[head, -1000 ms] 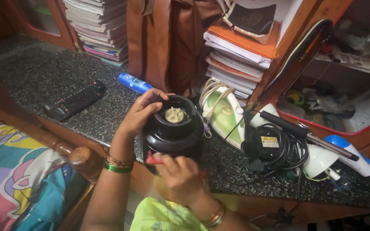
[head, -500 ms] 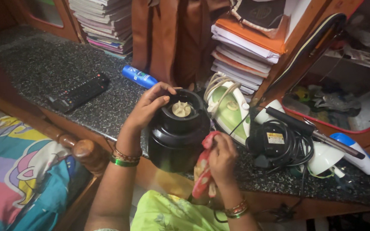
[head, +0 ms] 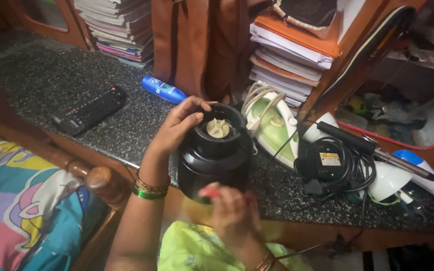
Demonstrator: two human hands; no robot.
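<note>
The black mixer base (head: pixel 212 155) stands at the front edge of the dark speckled counter (head: pixel 51 80), roughly at its middle, with its pale drive coupling (head: pixel 218 128) facing up in the round top. The left hand (head: pixel 179 128) grips the top rim from the left, thumb and fingers curled over the edge and pressed against the black plastic. The right hand (head: pixel 232 211) is low against the front face of the base, blurred, its fingers bunched around a red cloth (head: pixel 209 191) of which only a small part shows; whether the cloth touches the base here I cannot tell for certain.

The step in hand looks like wiping the outside of the base, 1 hand steadying and the other rubbing. The next move, as I judge it, calls for a firm hold on the rim so the base does not slide off the front edge, and for turning it to bring an unwiped side round.

Just to the right lies a green and white iron (head: pixel 272 125) with its cord, then a black adapter with a coil of cable (head: pixel 335 168) and a white and blue appliance (head: pixel 418 173) near the right end. A black remote (head: pixel 90 110) lies towards the left end, a blue bottle (head: pixel 163 90) lies behind the base, and stacks of books (head: pixel 290 60) rise at the back edge.
</note>
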